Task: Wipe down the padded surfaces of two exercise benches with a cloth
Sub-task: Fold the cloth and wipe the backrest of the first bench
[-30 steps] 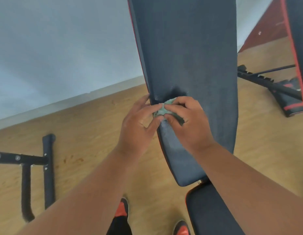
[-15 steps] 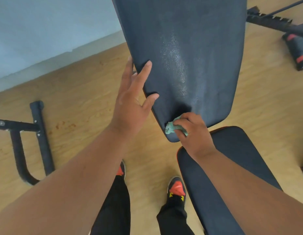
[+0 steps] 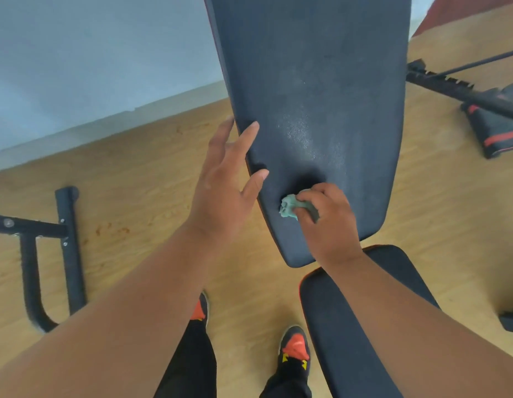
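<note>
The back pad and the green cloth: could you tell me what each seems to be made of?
Back pad: probably black vinyl or faux leather, with a pebbled grain and dull sheen. Green cloth: a soft, matte fabric, crumpled in the right hand; the weave is too small to tell.

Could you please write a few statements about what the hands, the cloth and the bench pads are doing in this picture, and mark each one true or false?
1. The right hand holds a bunched green cloth against the back pad. True.
2. The left hand also has a grip on the cloth. False: it touches only the pad's left edge, its fingers straight, apart from the cloth.
3. The cloth lies on the seat pad. False: it is on the lower part of the back pad, above the seat pad.
4. A second bench lies on the floor at the right. True.
5. The person stands barefoot. False: black and orange shoes show below.
</note>
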